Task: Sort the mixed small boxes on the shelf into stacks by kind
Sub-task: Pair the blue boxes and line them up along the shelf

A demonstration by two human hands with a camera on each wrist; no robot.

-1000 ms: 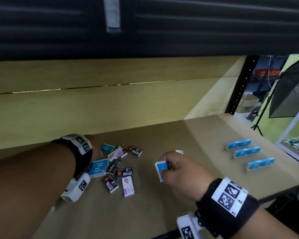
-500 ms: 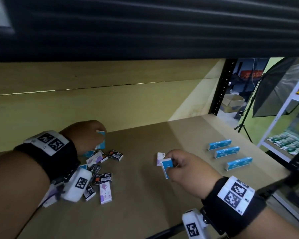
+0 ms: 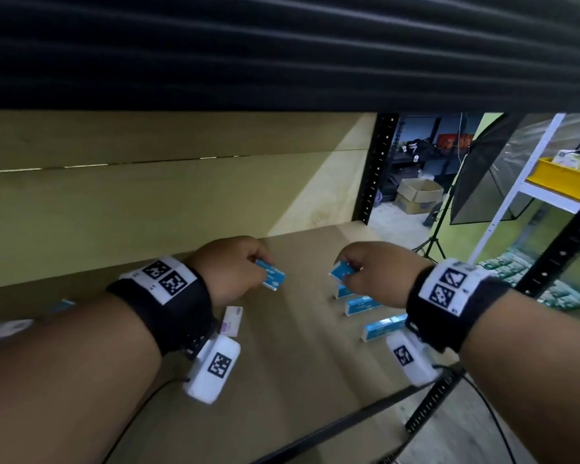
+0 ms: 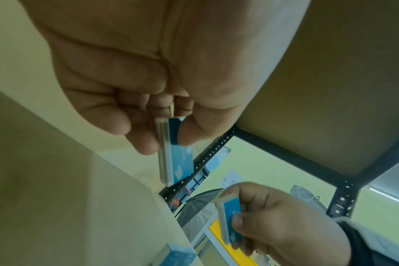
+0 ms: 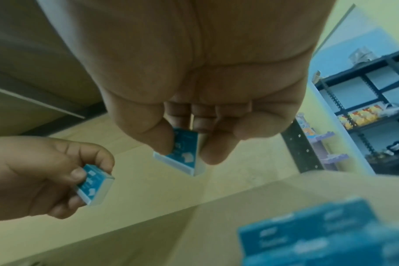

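My left hand (image 3: 230, 267) pinches a small blue box (image 3: 271, 275) between thumb and fingers above the brown shelf board (image 3: 292, 356); the left wrist view shows that box (image 4: 174, 153) held edge-on. My right hand (image 3: 374, 271) pinches a second blue box (image 3: 340, 272), also seen in the right wrist view (image 5: 185, 153). Both hands hover side by side, just left of a row of blue boxes (image 3: 362, 304) lying on the shelf. A white and purple box (image 3: 232, 320) lies below my left hand.
More small boxes (image 3: 9, 328) lie blurred at the far left of the shelf. A yellow-green back wall (image 3: 181, 195) closes the shelf behind, a dark panel hangs overhead. Black uprights (image 3: 375, 169) mark the right end; a lamp stand and other racks stand beyond.
Both hands moved right, toward the row of blue boxes. My left hand lifted a blue box out of the mixed pile; the pile slid out of view to the left.
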